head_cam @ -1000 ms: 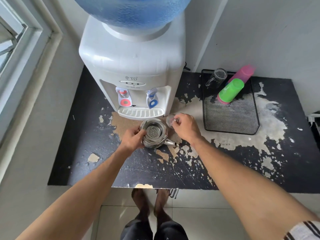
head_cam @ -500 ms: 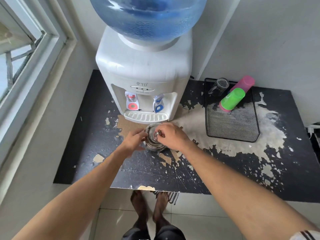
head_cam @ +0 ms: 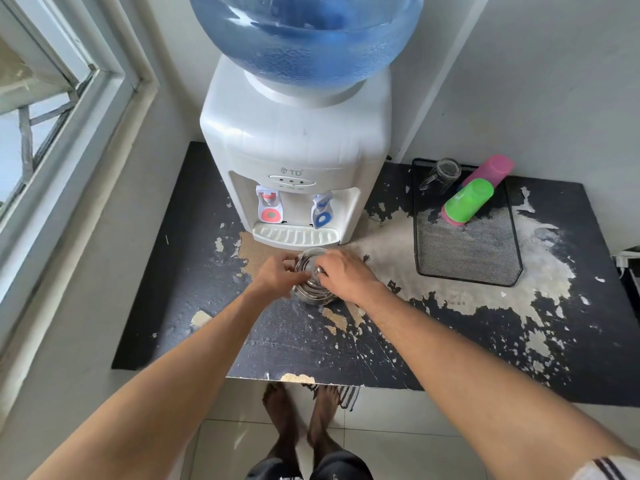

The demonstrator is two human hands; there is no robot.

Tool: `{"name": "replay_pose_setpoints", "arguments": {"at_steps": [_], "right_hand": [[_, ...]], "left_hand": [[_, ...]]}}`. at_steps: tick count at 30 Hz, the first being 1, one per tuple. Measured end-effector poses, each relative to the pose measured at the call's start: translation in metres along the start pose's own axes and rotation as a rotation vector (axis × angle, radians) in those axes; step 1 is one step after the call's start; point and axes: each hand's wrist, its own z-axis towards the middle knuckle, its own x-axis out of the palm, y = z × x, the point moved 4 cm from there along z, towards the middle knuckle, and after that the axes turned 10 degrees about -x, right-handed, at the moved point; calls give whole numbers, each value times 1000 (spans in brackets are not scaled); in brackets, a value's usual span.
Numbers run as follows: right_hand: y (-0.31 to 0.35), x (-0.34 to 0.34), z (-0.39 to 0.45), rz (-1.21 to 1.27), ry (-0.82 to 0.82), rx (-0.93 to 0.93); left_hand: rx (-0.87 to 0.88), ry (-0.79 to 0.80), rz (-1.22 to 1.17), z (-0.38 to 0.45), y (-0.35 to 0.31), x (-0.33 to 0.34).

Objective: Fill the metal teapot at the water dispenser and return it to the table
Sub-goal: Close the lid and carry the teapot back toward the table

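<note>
A small metal teapot (head_cam: 311, 293) stands on the worn black table (head_cam: 450, 348), just in front of the drip tray of the white water dispenser (head_cam: 298, 147). My left hand (head_cam: 275, 275) grips the teapot's left side. My right hand (head_cam: 346, 273) is on top of it, fingers pinching the knob of the lid (head_cam: 306, 263), which lies over the pot's mouth. The hands hide the spout and most of the body. The dispenser carries a blue bottle (head_cam: 304, 36), a red tap (head_cam: 268, 206) and a blue tap (head_cam: 322, 211).
A black mesh tray (head_cam: 467, 251) sits at the right with a green cup (head_cam: 469, 202), a pink cup (head_cam: 491, 169) and a glass mug (head_cam: 441, 174). A window frame (head_cam: 69, 133) runs along the left. My bare feet stand below the table's front edge.
My right hand brought the lid from beside the teapot onto its open mouth and now holds it there. The left hand has kept its grip on the pot.
</note>
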Motion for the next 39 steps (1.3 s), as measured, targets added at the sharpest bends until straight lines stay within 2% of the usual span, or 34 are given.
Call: {"name": "replay_pose_setpoints", "arguments": {"at_steps": [12, 17, 19, 23, 27, 30, 35, 39], "right_hand": [[-3, 7, -1, 44, -12, 28], [-4, 12, -14, 63, -113, 95], [-2, 17, -22, 48, -157, 97], [3, 32, -30, 88, -65, 128], [2, 32, -32, 179, -141, 143], [-4, 27, -35, 260, -141, 137], [-12, 22, -36, 323, -139, 157], [-18, 21, -36, 368, -182, 217]], "left_hand": [[-46, -23, 45, 2, -1, -2], [-76, -108, 160, -4, 5, -8], [-94, -73, 143, -6, 5, -5], [-139, -64, 63, -10, -3, -8], [-131, -65, 2, -13, -17, -14], [-32, -64, 66, -12, -23, -17], [345, 4, 495, -12, -35, -9], [411, -31, 585, -7, -38, 0]]}}
